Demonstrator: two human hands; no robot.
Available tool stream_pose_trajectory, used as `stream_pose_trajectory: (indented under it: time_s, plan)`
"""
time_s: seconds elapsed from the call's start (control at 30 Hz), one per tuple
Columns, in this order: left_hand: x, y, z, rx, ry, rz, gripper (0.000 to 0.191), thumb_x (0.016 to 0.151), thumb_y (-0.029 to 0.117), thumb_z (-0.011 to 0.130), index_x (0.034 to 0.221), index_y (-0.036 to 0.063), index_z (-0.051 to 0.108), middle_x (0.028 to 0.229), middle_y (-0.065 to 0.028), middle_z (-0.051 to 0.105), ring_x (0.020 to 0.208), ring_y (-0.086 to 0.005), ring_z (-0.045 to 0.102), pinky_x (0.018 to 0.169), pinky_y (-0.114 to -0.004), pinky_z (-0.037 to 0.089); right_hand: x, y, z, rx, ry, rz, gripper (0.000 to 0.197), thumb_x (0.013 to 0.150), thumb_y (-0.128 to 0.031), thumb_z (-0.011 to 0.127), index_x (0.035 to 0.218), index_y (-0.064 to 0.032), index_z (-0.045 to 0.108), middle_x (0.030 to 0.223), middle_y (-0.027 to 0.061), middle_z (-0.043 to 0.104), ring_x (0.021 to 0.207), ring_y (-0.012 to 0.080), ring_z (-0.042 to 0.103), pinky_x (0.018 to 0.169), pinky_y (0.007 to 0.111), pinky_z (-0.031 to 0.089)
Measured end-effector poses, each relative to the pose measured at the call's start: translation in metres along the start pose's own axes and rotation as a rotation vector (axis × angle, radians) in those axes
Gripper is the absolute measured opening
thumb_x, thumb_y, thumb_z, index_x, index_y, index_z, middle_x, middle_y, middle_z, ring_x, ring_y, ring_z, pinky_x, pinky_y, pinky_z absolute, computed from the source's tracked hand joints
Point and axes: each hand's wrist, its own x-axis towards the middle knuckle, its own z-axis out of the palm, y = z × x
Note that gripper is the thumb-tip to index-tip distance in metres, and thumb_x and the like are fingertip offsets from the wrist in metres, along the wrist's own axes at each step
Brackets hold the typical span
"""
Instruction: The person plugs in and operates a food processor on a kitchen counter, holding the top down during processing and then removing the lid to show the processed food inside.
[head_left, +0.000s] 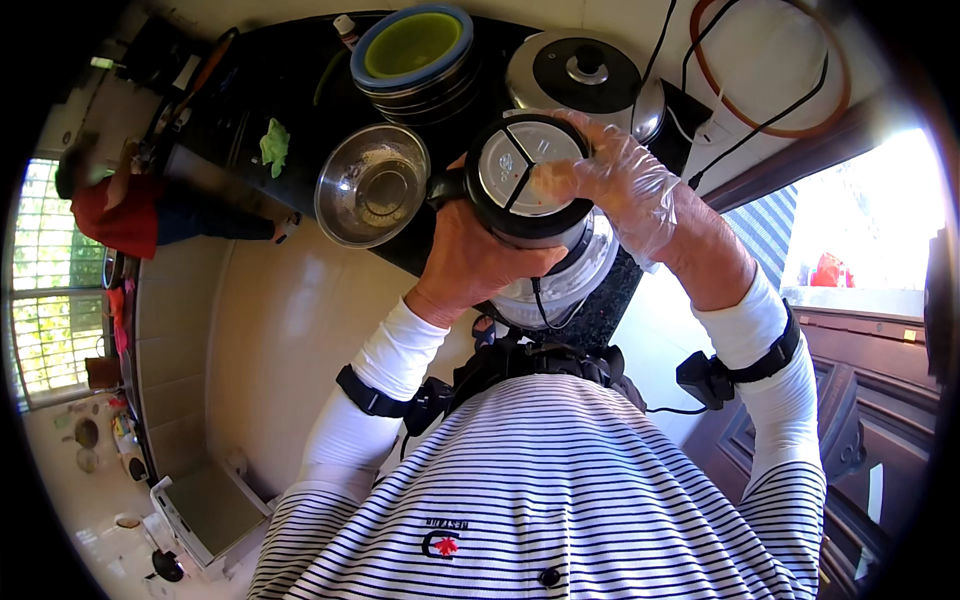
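A mixer jar with a black side handle (448, 187) is held in front of me above the counter edge. Its round lid (517, 161) has a black rim and three pale, see-through panels. My left hand (480, 255), bare, wraps around the jar's near side below the handle. In a clear plastic glove, my right hand (619, 176) grips the lid's right side, with a finger or thumb lying over the top panel. Below the jar stands a clear plastic container (555, 304), partly hidden by it. A steel bowl (373, 186) sits to the left.
Behind are stacked basins (412, 45) and a large lidded pot (585, 75). A green cloth (274, 148) lies on the black counter (225, 112). Cables (757, 124) hang at right. Another person (124, 202) stands far left; a wooden door (862, 420) is at right.
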Motion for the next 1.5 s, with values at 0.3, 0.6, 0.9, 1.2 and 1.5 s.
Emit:
stream_pose_trajectory:
  time_s: [0.3,0.6,0.9,1.2,1.5]
  plan:
    - [-0.005,0.02,0.0,0.006,0.001,-0.012,0.081,0.067,0.026,0.098,0.137,-0.0009,0.067,0.123,-0.0118,0.079,0.108,-0.0199,0.077,0.101,-0.037,0.059,-0.008,0.004,0.004,0.087,-0.022,-0.087,0.071,0.098,-0.026,0.081,0.156,0.0051,0.054,0.126,0.0167,0.078,0.112,0.0209,0.071,0.107,0.033,0.054]
    - [-0.035,0.032,0.004,-0.013,-0.057,-0.053,0.079,0.065,0.027,0.1,0.133,-0.0015,0.07,0.122,-0.0119,0.079,0.11,-0.0203,0.076,0.103,-0.037,0.058,-0.041,0.002,0.011,0.052,-0.044,-0.056,0.078,0.099,-0.034,0.078,0.161,0.0037,0.049,0.136,0.0208,0.073,0.121,0.0249,0.069,0.107,0.037,0.053]
    - [-0.064,0.059,0.013,0.052,-0.05,-0.024,0.073,0.065,0.031,0.1,0.126,-0.001,0.076,0.115,-0.014,0.082,0.102,-0.0225,0.078,0.096,-0.038,0.06,-0.067,0.028,0.008,0.033,-0.083,-0.142,0.077,0.107,-0.053,0.065,0.155,0.0055,0.054,0.141,0.0214,0.069,0.128,0.0276,0.066,0.113,0.037,0.049]
    - [-0.085,0.072,0.008,-0.046,-0.101,-0.008,0.074,0.067,0.028,0.099,0.13,-0.0014,0.075,0.121,-0.0142,0.081,0.108,-0.0223,0.077,0.099,-0.038,0.06,-0.13,0.046,0.004,0.25,0.142,-0.201,0.103,0.098,-0.073,0.069,0.166,0.0002,0.044,0.159,0.0183,0.055,0.147,0.028,0.051,0.128,0.04,0.034]
    - [-0.088,0.077,0.009,-0.042,-0.09,0.019,0.068,0.069,0.028,0.097,0.127,-0.0015,0.075,0.12,-0.0181,0.081,0.108,-0.0267,0.079,0.101,-0.039,0.06,-0.191,0.085,0.027,0.407,0.311,-0.055,0.075,0.105,-0.057,0.071,0.153,0.0001,0.06,0.145,0.0146,0.067,0.135,0.0261,0.061,0.119,0.042,0.045]
